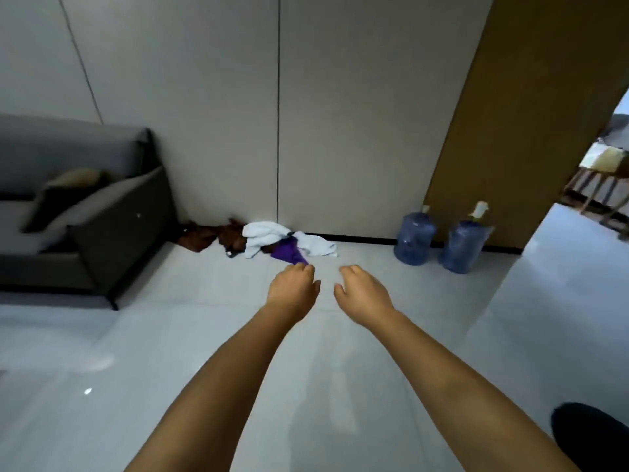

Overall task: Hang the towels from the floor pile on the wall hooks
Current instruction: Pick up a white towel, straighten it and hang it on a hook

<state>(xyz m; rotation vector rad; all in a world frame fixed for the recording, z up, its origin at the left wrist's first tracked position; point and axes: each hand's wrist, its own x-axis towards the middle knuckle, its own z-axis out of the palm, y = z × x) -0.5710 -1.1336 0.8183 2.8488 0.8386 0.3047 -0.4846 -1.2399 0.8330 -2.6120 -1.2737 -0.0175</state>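
A pile of towels lies on the floor against the wall: a white towel (262, 238), a second white towel (318, 246), a purple towel (289, 252) and brown towels (211, 236). Both my arms stretch forward above the floor, short of the pile. My left hand (292, 289) hangs with loosely curled fingers just in front of the purple towel, holding nothing. My right hand (362, 292) is beside it, fingers loosely curled and empty too. No wall hooks are in view.
A dark grey sofa (102, 226) with a cushion stands at the left. Two blue water jugs (415, 240) (464, 247) stand by the wall to the right. A brown panel (531, 114) borders a doorway at the far right. The floor is glossy tile.
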